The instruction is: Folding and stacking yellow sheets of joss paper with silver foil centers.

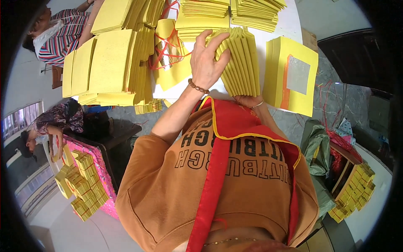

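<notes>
A bundle of folded yellow paper (241,63) stands on the white table in front of me, its folds fanned side by side. My left hand (210,59), with a brown bead bracelet at the wrist, has its fingers and thumb curled onto the bundle's upper left side. Against the near end of the same bundle is my right hand (248,101); its fingers are mostly hidden behind the paper. To the right lies a yellow paper stack (289,75) with a silver square and an orange strip. Red string (168,48) trails over a silver-patched yellow sheet to the left.
Tall yellow paper stacks (111,63) crowd the table's left side, with more stacks (203,21) at the far edge. A person in stripes (67,31) is at far left; another person (58,122) works by a pink-covered table (105,180). Tied yellow bundles (352,193) sit at right.
</notes>
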Action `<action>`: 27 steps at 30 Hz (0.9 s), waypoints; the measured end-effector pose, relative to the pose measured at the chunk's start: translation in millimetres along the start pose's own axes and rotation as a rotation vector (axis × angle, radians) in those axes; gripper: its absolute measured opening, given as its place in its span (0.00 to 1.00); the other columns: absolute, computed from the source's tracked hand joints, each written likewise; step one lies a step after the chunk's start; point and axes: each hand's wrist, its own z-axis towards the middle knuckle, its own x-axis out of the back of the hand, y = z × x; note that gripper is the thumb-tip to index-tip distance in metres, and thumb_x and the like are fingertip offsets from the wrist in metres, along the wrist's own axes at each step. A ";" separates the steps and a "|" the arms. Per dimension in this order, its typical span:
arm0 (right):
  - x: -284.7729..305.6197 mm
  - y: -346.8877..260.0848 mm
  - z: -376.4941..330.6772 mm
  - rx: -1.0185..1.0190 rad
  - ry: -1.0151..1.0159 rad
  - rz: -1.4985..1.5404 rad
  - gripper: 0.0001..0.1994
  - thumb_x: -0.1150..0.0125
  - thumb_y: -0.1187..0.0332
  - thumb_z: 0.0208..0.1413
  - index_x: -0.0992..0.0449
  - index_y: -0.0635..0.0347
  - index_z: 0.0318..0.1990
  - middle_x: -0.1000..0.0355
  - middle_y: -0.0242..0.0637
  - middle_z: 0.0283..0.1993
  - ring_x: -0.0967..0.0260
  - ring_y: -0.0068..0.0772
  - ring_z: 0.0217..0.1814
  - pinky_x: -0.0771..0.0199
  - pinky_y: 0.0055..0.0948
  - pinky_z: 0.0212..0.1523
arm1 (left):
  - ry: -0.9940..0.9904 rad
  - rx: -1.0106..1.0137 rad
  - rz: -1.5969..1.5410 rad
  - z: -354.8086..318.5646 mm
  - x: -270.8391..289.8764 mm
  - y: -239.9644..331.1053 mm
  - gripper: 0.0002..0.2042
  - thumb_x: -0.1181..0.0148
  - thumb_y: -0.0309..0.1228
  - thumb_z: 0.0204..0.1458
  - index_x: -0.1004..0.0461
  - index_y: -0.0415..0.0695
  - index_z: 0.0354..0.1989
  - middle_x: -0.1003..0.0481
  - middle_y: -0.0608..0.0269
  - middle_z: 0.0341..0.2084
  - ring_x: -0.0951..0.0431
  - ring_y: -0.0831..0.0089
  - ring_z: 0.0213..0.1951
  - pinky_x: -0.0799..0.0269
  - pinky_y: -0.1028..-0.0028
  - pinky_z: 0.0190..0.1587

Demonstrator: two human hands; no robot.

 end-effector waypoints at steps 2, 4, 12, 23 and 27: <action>-3.5 -1.4 -0.8 -0.010 -0.039 -0.004 0.24 0.57 0.48 0.56 0.32 0.55 0.52 0.31 0.35 0.51 0.32 0.34 0.50 0.30 0.37 0.49 | 0.002 -0.006 -0.075 -0.2 0.9 0.2 0.17 0.42 0.31 0.42 0.28 0.49 0.45 0.36 0.51 0.47 0.31 0.59 0.43 0.34 0.69 0.44; -4.1 -3.3 -2.6 -0.023 -0.078 -0.010 0.24 0.56 0.49 0.56 0.32 0.56 0.51 0.31 0.34 0.50 0.32 0.33 0.49 0.30 0.36 0.48 | 0.007 -0.011 -0.150 1.4 3.4 -7.9 0.15 0.43 0.33 0.43 0.27 0.48 0.42 0.35 0.48 0.46 0.31 0.56 0.43 0.34 0.66 0.43; -10.6 -9.4 -16.7 0.732 0.202 -1.077 0.19 0.39 0.74 0.46 0.32 0.62 0.48 0.31 0.36 0.46 0.33 0.30 0.46 0.29 0.30 0.45 | -0.737 0.271 -0.867 15.7 43.5 -54.4 0.49 0.41 0.49 0.44 0.71 0.41 0.64 0.51 0.45 0.61 0.49 0.61 0.62 0.55 0.69 0.61; 5.6 -3.0 -3.6 0.500 0.154 -0.538 0.23 0.48 0.65 0.54 0.42 0.60 0.57 0.37 0.40 0.54 0.35 0.36 0.53 0.33 0.35 0.53 | -0.138 0.214 -1.206 -4.0 9.8 -44.6 0.53 0.34 0.43 0.40 0.72 0.52 0.65 0.48 0.53 0.58 0.43 0.63 0.58 0.45 0.69 0.56; -24.7 5.4 6.7 0.626 0.126 -0.700 0.23 0.50 0.66 0.55 0.43 0.59 0.57 0.37 0.38 0.54 0.37 0.34 0.54 0.34 0.32 0.54 | -0.184 0.222 -1.482 -31.0 -22.1 -42.6 0.54 0.34 0.27 0.36 0.73 0.53 0.65 0.52 0.59 0.62 0.46 0.63 0.61 0.50 0.65 0.60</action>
